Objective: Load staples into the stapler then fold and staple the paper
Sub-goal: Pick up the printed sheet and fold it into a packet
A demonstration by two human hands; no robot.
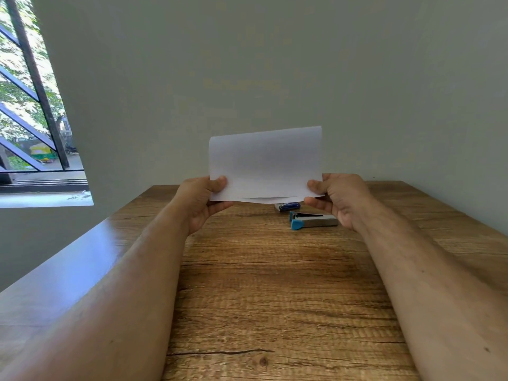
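A folded white paper (265, 163) is held upright above the far part of the wooden table (275, 284). My left hand (204, 200) pinches its lower left corner with the thumb in front. My right hand (334, 198) pinches its lower right corner the same way. Two layers show along the paper's bottom edge. Below it on the table lies a silver stapler with blue ends (313, 220), just left of my right hand. A small blue staple box (287, 206) lies behind the stapler, partly hidden by the paper.
The table stands against a plain grey-green wall (247, 64). A barred window (30, 105) is at the left, with a sill beside the table's left edge. Both forearms stretch across the tabletop.
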